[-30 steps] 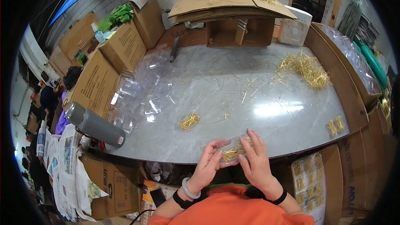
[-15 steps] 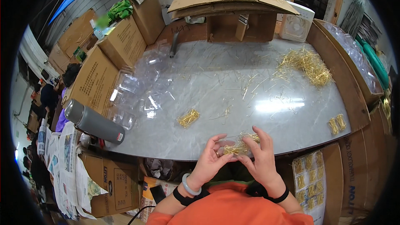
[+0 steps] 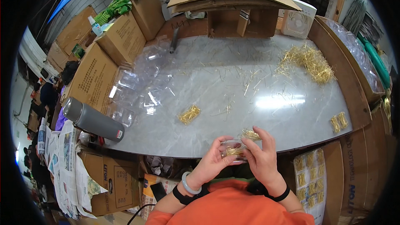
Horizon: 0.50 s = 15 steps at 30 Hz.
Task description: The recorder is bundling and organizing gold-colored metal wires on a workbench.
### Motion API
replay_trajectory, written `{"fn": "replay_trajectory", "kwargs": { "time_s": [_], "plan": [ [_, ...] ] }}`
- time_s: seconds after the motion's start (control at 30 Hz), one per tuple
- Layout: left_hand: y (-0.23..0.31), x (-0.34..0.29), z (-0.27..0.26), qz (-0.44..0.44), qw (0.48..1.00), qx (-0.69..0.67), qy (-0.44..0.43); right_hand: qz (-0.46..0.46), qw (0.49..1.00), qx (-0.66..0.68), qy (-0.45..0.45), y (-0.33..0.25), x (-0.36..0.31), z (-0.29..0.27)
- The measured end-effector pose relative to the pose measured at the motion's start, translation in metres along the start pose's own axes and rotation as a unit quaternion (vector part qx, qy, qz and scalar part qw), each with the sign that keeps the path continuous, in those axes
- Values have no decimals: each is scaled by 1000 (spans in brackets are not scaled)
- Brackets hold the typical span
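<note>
At the table's near edge my left hand (image 3: 211,160) is closed round a small clear plastic box (image 3: 231,143). Gold wire hooks (image 3: 234,152) lie inside it. My right hand (image 3: 262,154) grips the box's other side, its thumb and fingertips pressed together there. Just beyond the right fingertips shows another bunch of gold hooks (image 3: 250,134); whether it is in the box or on the table I cannot tell. A neat gold hook bundle (image 3: 189,114) lies on the table, left of and beyond my hands.
Clear plastic boxes (image 3: 143,83) crowd the table's left side, near a grey flask (image 3: 93,119). A tangled hook pile (image 3: 310,63) is at far right, with two small bundles (image 3: 338,121) nearer. A cardboard box (image 3: 225,24) and white fan (image 3: 298,21) stand at the back.
My hands have shifted slightly, and the clear box now shows more plainly between them. The gold hooks in it sit closer to my left fingers. The view has moved a little.
</note>
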<state>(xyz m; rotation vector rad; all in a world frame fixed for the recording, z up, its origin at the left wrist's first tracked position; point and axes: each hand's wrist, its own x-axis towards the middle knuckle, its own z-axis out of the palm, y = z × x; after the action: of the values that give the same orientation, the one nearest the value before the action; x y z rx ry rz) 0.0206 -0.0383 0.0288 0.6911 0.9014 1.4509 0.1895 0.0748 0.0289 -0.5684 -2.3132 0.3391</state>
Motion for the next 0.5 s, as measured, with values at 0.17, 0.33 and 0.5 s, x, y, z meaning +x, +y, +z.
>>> {"fn": "replay_trajectory", "kwargs": {
  "time_s": [0.17, 0.33, 0.5],
  "plan": [
    [0, 3, -3, 6, 1000, -2, 24, -2, 999, -15, -39, -4, 0, 0],
    [-1, 4, -5, -5, 999, 3, 53, -17, 999, -28, -42, -6, -4, -1],
    [-4, 5, -5, -7, 998, -38, 53, -18, 995, -76, -67, -8, 1, -3]
  ]
}}
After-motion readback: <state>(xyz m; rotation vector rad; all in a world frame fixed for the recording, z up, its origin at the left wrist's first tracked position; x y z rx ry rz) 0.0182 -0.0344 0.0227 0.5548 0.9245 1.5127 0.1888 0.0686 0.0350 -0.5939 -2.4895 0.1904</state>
